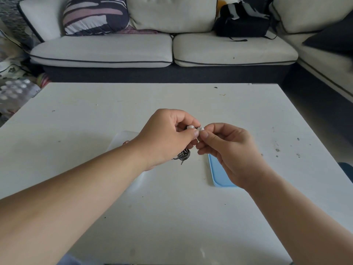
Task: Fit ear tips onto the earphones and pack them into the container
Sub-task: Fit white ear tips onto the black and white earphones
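We hold both hands close together above the table point(76, 115) so the parts line up: our left hand point(168, 136) pinches the white earphone point(190, 127), our right hand point(229, 150) pinches an ear tip point(201, 129) between narrowed fingers point(206, 134). The coiled cable point(183, 154) sits below, beside the clear container point(123, 137), within reach for packing.
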